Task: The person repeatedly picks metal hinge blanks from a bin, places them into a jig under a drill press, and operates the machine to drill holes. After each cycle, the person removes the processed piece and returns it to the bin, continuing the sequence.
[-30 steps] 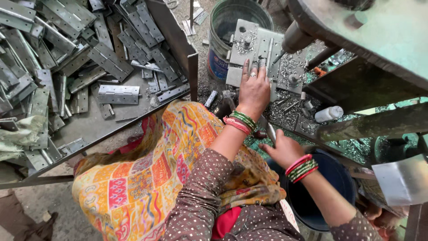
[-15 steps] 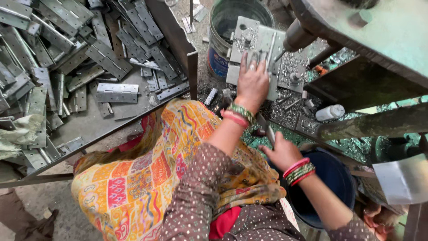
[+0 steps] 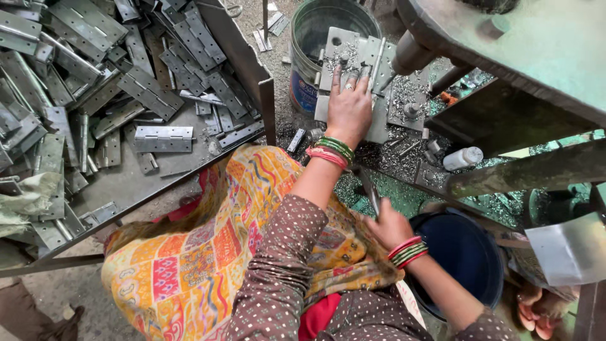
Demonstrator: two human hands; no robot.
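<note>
My left hand [image 3: 348, 108] lies flat, fingers spread, on a large grey metal hinge [image 3: 355, 55] that rests on a work plate strewn with metal shavings, below the machine's round spindle [image 3: 410, 55]. My right hand [image 3: 388, 227] is lower and nearer to me, closed around a thin dark metal lever [image 3: 369, 189] that sticks up from it, beside a dark blue bucket [image 3: 470, 252]. Both wrists carry green and red bangles. A patterned orange cloth [image 3: 208, 252] covers my lap.
A metal tray [image 3: 262, 88] heaped with several grey hinges fills the left. A grey bucket [image 3: 309, 44] stands behind the work plate. The green machine frame [image 3: 543, 50] overhangs at right, with a small white bottle [image 3: 462, 158] below. Another person's foot [image 3: 543, 309] shows bottom right.
My left hand has slid a little forward over the hinge. My right hand has dropped slightly down and toward me with the lever.
</note>
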